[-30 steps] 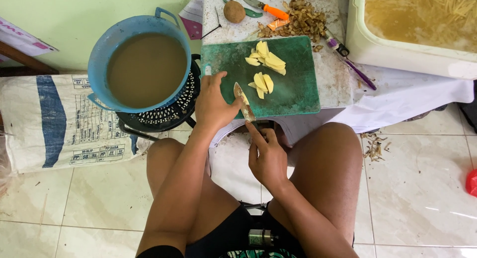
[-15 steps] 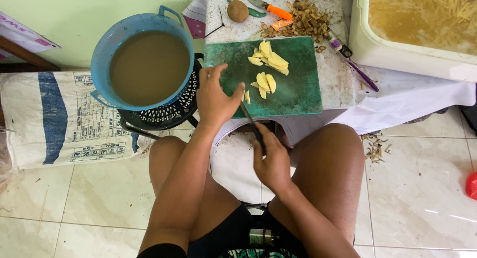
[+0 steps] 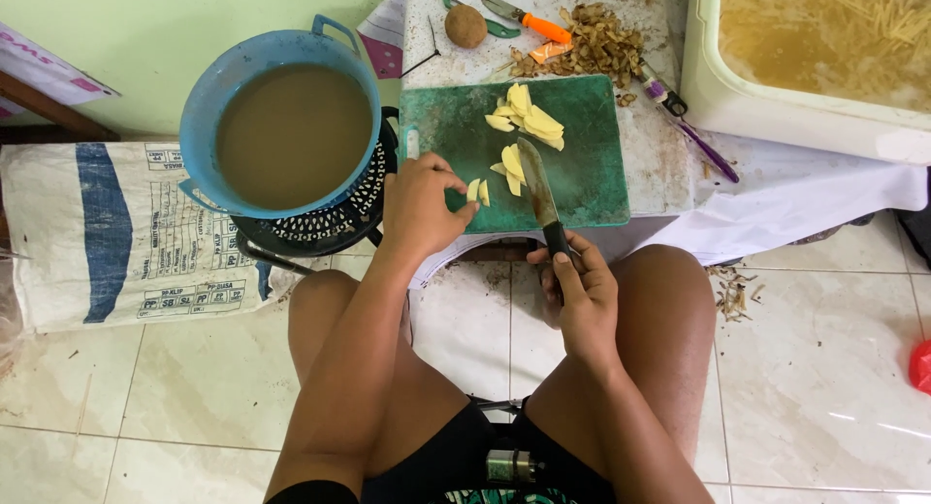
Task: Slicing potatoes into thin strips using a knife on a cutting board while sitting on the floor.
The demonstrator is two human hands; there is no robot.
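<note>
Right hand [image 3: 580, 295] closed around dark handle of long steel-bladed kitchen knife [image 3: 539, 196], blade laid flat over near edge of green rectangular plastic cutting board [image 3: 582, 174], tip among pale yellow potato slices [image 3: 512, 162] at board's middle. Left hand [image 3: 419, 205] at near left corner of same board, fingers curled, fingertips pinching two small pale potato pieces [image 3: 477, 191] against the surface. Second heap of pale yellow wedges [image 3: 525, 115] close to far edge of board. Beyond the board, on speckled white tabletop [image 3: 650, 164]: round brown unpeeled potato [image 3: 465, 25], orange-handled small knife [image 3: 526, 17], pile of brown peelings [image 3: 593, 40], purple-handled peeler [image 3: 684, 126] near right edge. Large white plastic tub [image 3: 776, 101] of cloudy water and cut strips at far right corner. Left of the board, round blue two-handled basin [image 3: 204, 106] full of murky brown water, set on black perforated basket [image 3: 320, 223]. White woven sack with blue stripe [image 3: 107, 232] on tiled floor, well left of the knees.
</note>
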